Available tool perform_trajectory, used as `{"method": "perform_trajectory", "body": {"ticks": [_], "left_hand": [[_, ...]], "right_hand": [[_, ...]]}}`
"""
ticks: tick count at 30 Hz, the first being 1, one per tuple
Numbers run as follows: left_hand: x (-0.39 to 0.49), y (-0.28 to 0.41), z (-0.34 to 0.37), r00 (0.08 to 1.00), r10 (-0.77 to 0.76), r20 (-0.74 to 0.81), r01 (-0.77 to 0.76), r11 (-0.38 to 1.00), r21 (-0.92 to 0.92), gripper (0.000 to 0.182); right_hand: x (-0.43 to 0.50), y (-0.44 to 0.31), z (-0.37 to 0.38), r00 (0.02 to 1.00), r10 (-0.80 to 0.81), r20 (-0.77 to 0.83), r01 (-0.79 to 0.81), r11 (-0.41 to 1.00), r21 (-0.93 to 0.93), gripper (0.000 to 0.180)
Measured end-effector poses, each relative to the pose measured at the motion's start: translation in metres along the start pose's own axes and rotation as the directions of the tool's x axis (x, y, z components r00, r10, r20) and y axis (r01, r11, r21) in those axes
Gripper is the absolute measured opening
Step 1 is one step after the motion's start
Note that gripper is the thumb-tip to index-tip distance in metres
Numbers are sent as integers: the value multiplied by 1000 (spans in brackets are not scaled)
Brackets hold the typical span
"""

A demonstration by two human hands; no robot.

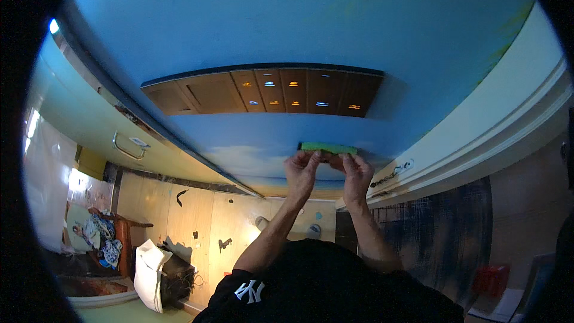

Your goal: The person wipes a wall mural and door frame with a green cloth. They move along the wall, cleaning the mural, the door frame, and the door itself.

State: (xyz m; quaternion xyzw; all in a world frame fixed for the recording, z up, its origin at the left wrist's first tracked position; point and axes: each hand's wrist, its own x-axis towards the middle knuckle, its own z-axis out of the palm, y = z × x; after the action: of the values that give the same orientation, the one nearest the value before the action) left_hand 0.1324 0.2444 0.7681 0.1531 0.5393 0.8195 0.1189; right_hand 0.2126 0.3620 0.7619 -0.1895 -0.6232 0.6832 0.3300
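A narrow green bar-shaped object (329, 148) lies across my fingertips, close to a blue wall (251, 134) painted like a sky with clouds. My left hand (301, 172) grips its left part, thumb uppermost. The right part is pinched by my right hand (357, 175), fingers bent. Behind the hands its lower side is hidden, and I cannot tell whether it touches the wall. Higher up on the same wall hangs a long brown panel (210, 96), divided into sections, with several small shiny pieces that reflect orange and blue light.
To the right, a chain (386, 178) hangs by a white door frame (484, 121). A pale door with a metal handle (128, 147) stands left. Below are a wood-look floor (188, 215) with dark patches, a white cushion-like item (150, 273), a dark-blue rug (439, 229) and a red object (491, 279).
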Motion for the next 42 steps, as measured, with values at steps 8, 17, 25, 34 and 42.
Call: {"method": "perform_trajectory", "body": {"ticks": [8,17,25,34,42], "left_hand": [[-9,-35,-12,995,45,-86,-46,999,-3,21],[-22,-149,-19,962,-270,52,253,943,216,29],[0,25,98,945,-121,303,119,993,23,33],[-3,-44,73,917,-265,298,209,956,208,36],[-20,-141,49,753,-562,341,468,823,322,36]], "right_hand": [[-2,41,-5,997,70,45,-65,992,-108,23],[-18,151,-50,944,222,-243,-285,922,-263,17],[-2,-29,-25,758,-633,-158,416,655,-631,44],[-9,27,-28,858,-511,-51,360,669,-650,80],[-43,178,-63,900,-414,-137,202,673,-712,94]]}}
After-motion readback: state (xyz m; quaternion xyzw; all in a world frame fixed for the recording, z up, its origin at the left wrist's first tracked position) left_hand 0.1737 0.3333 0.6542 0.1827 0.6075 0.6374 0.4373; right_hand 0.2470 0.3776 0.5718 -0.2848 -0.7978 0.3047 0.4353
